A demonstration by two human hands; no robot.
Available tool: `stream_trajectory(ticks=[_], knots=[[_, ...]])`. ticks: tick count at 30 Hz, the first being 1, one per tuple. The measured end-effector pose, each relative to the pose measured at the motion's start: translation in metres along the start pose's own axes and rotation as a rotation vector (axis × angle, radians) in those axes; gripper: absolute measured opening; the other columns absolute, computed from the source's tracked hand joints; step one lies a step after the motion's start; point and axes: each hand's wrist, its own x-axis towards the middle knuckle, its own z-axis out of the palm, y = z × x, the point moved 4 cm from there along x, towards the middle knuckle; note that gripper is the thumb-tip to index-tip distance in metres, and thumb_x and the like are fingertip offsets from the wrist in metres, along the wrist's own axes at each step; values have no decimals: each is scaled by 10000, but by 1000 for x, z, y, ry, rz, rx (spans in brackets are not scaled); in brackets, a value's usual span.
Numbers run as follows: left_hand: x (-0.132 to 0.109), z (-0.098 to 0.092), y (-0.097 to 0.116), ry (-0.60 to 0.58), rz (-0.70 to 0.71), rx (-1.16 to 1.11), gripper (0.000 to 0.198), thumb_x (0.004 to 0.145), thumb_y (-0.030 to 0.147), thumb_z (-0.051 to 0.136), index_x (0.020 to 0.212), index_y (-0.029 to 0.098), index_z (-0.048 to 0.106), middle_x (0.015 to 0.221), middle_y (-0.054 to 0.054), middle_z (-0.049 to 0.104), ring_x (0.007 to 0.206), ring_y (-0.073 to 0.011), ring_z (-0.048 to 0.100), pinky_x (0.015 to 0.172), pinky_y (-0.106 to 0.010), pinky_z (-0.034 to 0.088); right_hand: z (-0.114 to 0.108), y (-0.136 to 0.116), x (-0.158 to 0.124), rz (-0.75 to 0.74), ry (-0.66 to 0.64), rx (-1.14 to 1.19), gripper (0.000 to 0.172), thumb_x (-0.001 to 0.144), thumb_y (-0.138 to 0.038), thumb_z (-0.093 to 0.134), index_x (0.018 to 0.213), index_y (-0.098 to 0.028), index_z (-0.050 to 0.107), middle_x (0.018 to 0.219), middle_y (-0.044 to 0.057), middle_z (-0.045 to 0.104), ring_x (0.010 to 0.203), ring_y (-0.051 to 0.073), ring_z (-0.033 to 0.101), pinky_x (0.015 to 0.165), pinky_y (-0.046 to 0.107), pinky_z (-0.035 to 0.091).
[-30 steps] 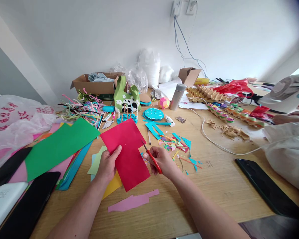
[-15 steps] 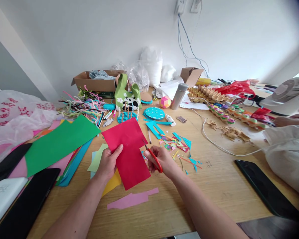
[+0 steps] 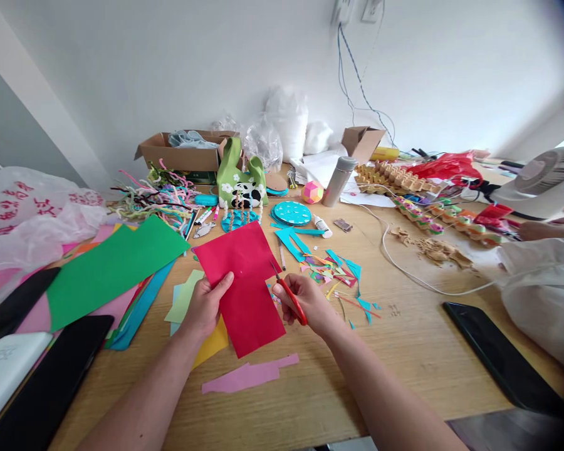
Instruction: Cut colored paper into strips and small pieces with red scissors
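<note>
A sheet of red paper (image 3: pixel 249 294) is pinched by its left side in my left hand (image 3: pixel 207 304), thumb on top. It has a notch cut out of its right edge. My right hand (image 3: pixel 305 302) is closed on red-handled scissors (image 3: pixel 291 299); their blades are at the notch, by the paper's upper right part. Just below the sheet lies a pink paper strip (image 3: pixel 249 374). Yellow paper (image 3: pixel 214 344) and pale green paper (image 3: pixel 185 299) are partly hidden under my left hand and the red sheet.
Coloured paper scraps (image 3: pixel 331 272) lie to the right. Green paper (image 3: pixel 117 269) tops a stack at left, near a black phone (image 3: pixel 51 382). Another phone (image 3: pixel 498 354) is at right. A grey bottle (image 3: pixel 339 181) stands behind, and a white cable (image 3: pixel 404 272) crosses the table.
The red paper and both hands have barely shifted, slightly to the right in view. The scissors are still at the notch, their blades looking a little nearer together.
</note>
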Motion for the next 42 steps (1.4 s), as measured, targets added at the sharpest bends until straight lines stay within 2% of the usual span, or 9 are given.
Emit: stream_trajectory(ticks=[6, 12, 18, 30, 35, 42], knots=[[1, 0, -1, 1, 7, 8, 434, 594, 374, 845, 927, 130, 708, 903, -105, 754, 856, -279, 709, 778, -373, 544, 0, 1, 0, 9, 6, 16, 435, 699, -506, 751, 673, -207, 436, 394, -88, 516, 296, 87, 488, 277, 149, 311], [0, -1, -2, -22, -22, 29, 395, 625, 372, 830, 922, 145, 699, 900, -97, 757, 824, -273, 711, 767, -379, 542, 2, -1, -2, 6, -7, 14, 451, 708, -568, 716, 689, -206, 447, 411, -68, 543, 322, 103, 520, 297, 165, 340], [-2, 0, -2, -51, -21, 52, 398, 631, 387, 823, 921, 144, 701, 886, -100, 757, 879, -298, 704, 788, -396, 536, 4, -7, -4, -22, -20, 1, 511, 711, -670, 652, 693, -197, 458, 446, -36, 584, 356, 107, 546, 336, 179, 375], [-1, -1, -3, -37, -31, 16, 371, 636, 372, 822, 911, 150, 709, 900, -88, 757, 836, -270, 709, 754, -363, 538, 2, 1, -1, 0, -5, 24, 457, 707, -584, 708, 704, -206, 451, 413, -67, 549, 324, 106, 524, 303, 168, 354], [-1, 1, -2, -51, -1, 12, 397, 628, 363, 829, 940, 146, 712, 943, -103, 754, 901, -278, 704, 814, -378, 535, 1, 4, 0, 0, 6, 15, 447, 710, -569, 712, 704, -212, 444, 401, -75, 532, 311, 106, 513, 288, 166, 333], [-2, 1, -4, -65, -38, 36, 403, 614, 384, 833, 915, 139, 726, 919, -119, 756, 860, -297, 713, 813, -414, 541, 2, -1, -2, -20, 18, -34, 486, 732, -656, 637, 705, -215, 435, 422, -54, 558, 337, 115, 534, 324, 185, 359]])
